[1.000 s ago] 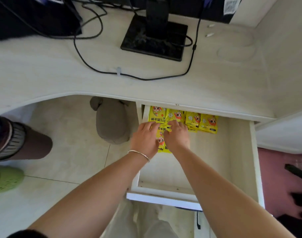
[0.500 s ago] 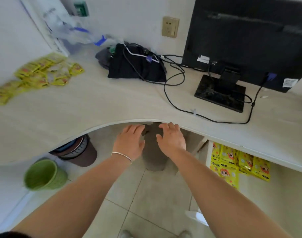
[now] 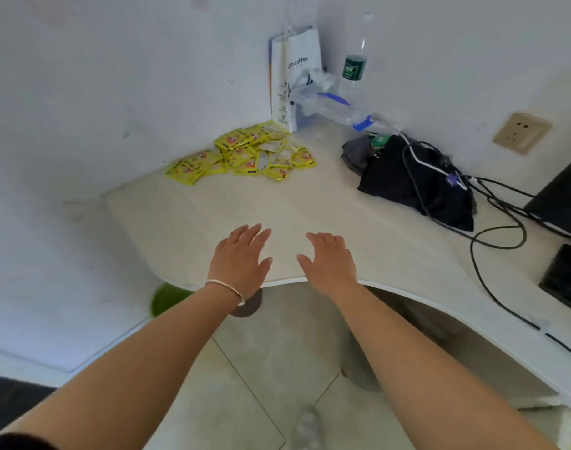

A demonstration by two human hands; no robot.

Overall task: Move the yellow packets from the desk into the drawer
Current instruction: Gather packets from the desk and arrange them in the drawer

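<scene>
A heap of several yellow packets (image 3: 245, 154) lies in the far left corner of the pale desk (image 3: 212, 209), close to the wall. My left hand (image 3: 240, 259), with a thin bracelet at the wrist, hovers over the desk's front edge with fingers spread and nothing in it. Just to its right my right hand (image 3: 329, 263) is also open and empty, palm down. Both hands are well short of the packets. Only a sliver of the drawer (image 3: 570, 427) with something yellow in it shows at the lower right edge.
A white paper bag (image 3: 297, 76), a plastic bottle (image 3: 354, 68) and clear plastic bags stand behind the packets. A black cloth bundle (image 3: 407, 180) with cables lies to the right, then a monitor base (image 3: 567, 277). A green bin (image 3: 167, 297) sits under the desk.
Both hands left the packets in the drawer, came out and moved up and left over the desk edge. The view swung left from the drawer to the desk corner.
</scene>
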